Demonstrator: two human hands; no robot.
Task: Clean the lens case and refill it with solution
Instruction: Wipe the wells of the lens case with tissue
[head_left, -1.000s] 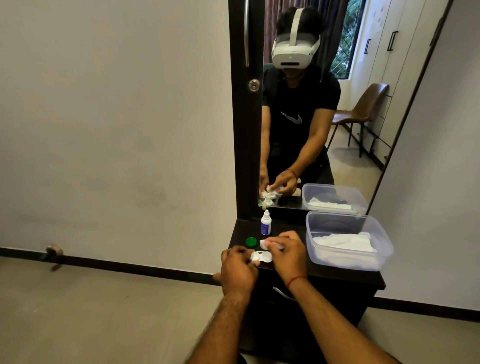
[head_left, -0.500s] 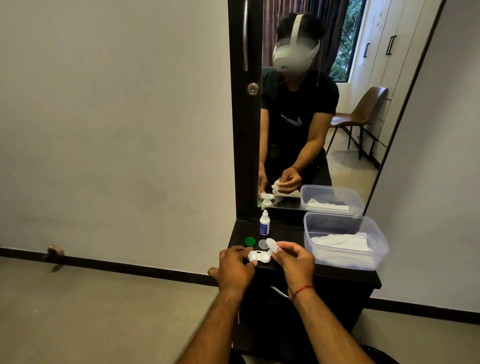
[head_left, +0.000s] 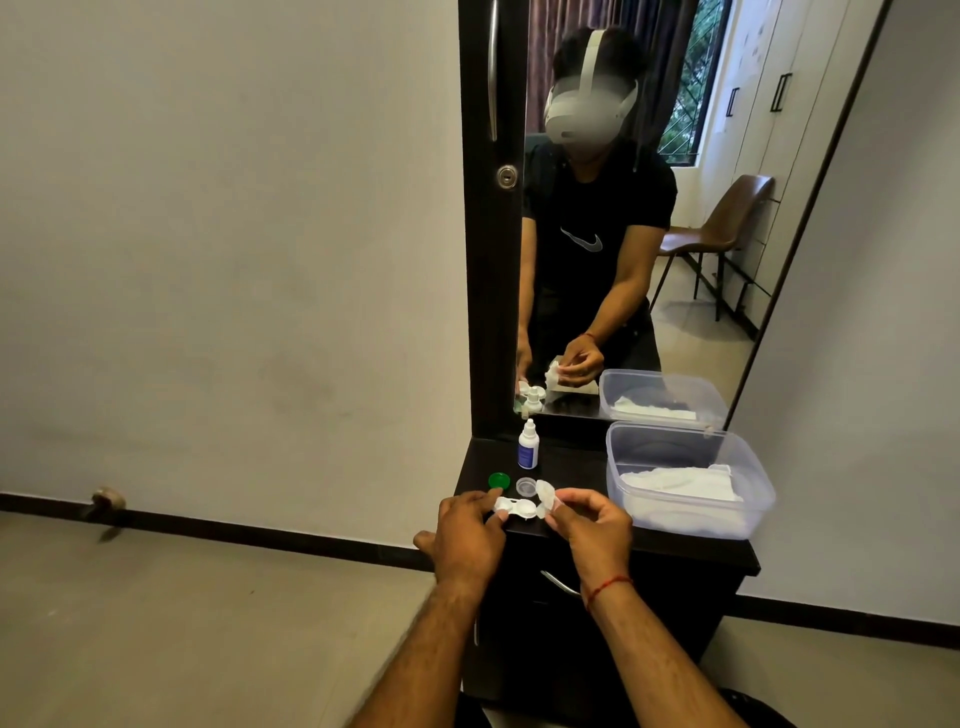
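One view, head camera: one lens case (head_left: 515, 506), white, with two round wells joined side by side, is at the front edge of the dark cabinet top (head_left: 571, 467); the left hand (head_left: 467, 527) pinches its left end between curled fingertips; whether the case rests on the top or is held just above it cannot be told. The right hand (head_left: 592, 525) pinches one small white wad (head_left: 544, 500), probably tissue, just beside the right well.

Handling, as a judgement: the case is light, stiff plastic, likely slippery when wet; take hold at the outer rim of one well, leaving the other free for wiping; the wad is soft and will crumple.

Count: one green cap (head_left: 497, 480) and one clear cap (head_left: 525, 486), both loose; one small dropper bottle (head_left: 528, 449), upright behind them; one clear plastic box (head_left: 748, 499) holding white cloth (head_left: 675, 486).
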